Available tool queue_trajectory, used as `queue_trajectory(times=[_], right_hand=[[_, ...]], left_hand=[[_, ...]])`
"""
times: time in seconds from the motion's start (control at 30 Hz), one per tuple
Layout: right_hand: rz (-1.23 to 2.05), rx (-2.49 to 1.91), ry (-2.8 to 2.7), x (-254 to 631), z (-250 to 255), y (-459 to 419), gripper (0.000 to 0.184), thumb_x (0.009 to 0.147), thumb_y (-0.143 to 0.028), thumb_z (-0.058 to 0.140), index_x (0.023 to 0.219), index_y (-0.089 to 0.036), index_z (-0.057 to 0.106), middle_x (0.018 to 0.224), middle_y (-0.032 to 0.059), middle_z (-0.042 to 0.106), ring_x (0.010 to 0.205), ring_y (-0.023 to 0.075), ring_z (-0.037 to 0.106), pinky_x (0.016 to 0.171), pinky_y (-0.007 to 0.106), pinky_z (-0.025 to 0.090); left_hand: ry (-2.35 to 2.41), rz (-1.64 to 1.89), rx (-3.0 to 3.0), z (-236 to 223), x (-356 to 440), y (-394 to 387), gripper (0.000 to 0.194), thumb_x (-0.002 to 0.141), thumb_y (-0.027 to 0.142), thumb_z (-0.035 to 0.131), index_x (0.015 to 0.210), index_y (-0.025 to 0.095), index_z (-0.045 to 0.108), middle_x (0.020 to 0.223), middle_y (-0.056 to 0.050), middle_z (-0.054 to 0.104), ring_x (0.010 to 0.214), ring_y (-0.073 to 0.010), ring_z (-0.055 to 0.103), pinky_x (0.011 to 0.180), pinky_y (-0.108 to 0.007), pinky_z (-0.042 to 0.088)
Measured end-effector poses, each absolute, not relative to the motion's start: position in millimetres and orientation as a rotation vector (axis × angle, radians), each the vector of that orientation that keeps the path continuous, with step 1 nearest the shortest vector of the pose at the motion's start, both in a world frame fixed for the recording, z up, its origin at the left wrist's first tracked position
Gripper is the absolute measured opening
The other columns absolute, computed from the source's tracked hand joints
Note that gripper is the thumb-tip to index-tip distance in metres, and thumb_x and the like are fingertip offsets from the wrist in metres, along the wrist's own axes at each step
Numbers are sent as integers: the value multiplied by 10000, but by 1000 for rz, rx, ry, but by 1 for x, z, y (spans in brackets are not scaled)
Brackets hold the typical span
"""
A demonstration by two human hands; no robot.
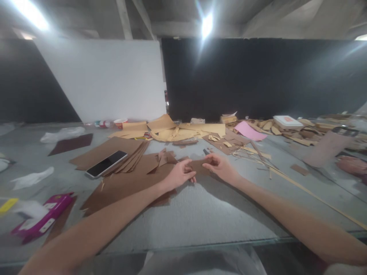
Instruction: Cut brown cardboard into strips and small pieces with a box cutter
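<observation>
Between my hands is a small piece of brown sheet material (201,168), leather-like or card-like. My left hand (181,175) pinches its left edge with fingers curled. At its right edge, my right hand (222,168) is closed, thumb and index finger against the piece. A small dark tip (205,152) shows just above the right index finger; I cannot make out what it belongs to. Brown sheets (129,187) and torn-looking scraps (164,158) lie beside and under my left forearm. A phone (106,164) rests on a stack of brown sheets (114,145).
Tan sheets (186,131), thin strips (301,181) and a pink sheet (249,131) lie across the grey table (200,221). At left is a purple packet (46,215). Another person's hand (352,165) is at far right near a pale brown sheet (327,149). A white box (287,121) stands behind.
</observation>
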State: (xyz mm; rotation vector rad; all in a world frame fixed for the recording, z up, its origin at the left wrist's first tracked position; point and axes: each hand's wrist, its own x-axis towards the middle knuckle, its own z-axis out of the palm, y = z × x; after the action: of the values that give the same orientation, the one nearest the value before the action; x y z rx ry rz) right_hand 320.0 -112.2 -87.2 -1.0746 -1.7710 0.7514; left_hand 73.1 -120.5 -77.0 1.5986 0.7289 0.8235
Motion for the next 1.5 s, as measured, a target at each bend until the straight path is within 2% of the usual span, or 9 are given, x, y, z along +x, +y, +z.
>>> queue_trajectory(times=[0.07, 0.2, 0.33, 0.6, 1.03, 1.2, 1.5], right_hand=[[748, -1088, -1773, 320, -88, -111, 462, 871, -648, 749, 1089, -243, 702, 873, 40, 755, 692, 200, 668, 625, 331, 553], [715, -1082, -1796, 320, -89, -111, 443, 899, -638, 727, 1095, -243, 689, 896, 35, 750, 748, 206, 678, 675, 331, 545], [707, -1094, -1794, 319, -88, -113, 448, 898, -641, 724, 1095, -240, 685, 916, 41, 751, 758, 208, 676, 685, 332, 543], [685, -1112, -1814, 319, -86, -115, 411, 906, -616, 724, 1057, -235, 693, 883, 36, 739, 747, 206, 662, 667, 329, 523], [754, -1087, -1785, 317, -84, -118, 435, 893, -630, 736, 1108, -255, 684, 870, 26, 748, 738, 210, 681, 669, 332, 539], [801, -1085, -1753, 316, -81, -119, 455, 887, -646, 730, 1119, -262, 658, 883, 28, 750, 731, 212, 678, 646, 330, 523], [740, -1088, -1765, 317, -76, -121, 411, 940, -595, 672, 1149, -241, 661, 705, -20, 670, 655, 198, 641, 636, 325, 482]], left_hand=[[723, 842, 1584, -76, 74, -121, 625, 831, 494, 841, 1230, 146, 509, 645, -10, 716, 583, -182, 707, 606, -271, 515], [691, 857, 1479, -69, 74, -124, 447, 911, 555, 722, 1062, 177, 539, 696, -21, 714, 600, -181, 725, 585, -261, 517], [685, 867, 1409, -66, 75, -125, 427, 929, 586, 689, 992, 184, 563, 734, -22, 706, 618, -185, 735, 600, -275, 545], [756, 877, 1545, -72, 73, -121, 557, 876, 574, 782, 1171, 158, 556, 709, -15, 726, 622, -179, 722, 644, -275, 532], [748, 876, 1573, -74, 72, -119, 575, 871, 608, 777, 1155, 163, 549, 714, -18, 725, 628, -181, 712, 660, -286, 530], [758, 875, 1557, -73, 72, -121, 580, 848, 574, 813, 1156, 167, 537, 719, -22, 735, 637, -191, 729, 652, -285, 522], [715, 877, 1533, -70, 73, -122, 560, 861, 563, 797, 1151, 164, 531, 721, -29, 734, 634, -190, 733, 647, -286, 532]])
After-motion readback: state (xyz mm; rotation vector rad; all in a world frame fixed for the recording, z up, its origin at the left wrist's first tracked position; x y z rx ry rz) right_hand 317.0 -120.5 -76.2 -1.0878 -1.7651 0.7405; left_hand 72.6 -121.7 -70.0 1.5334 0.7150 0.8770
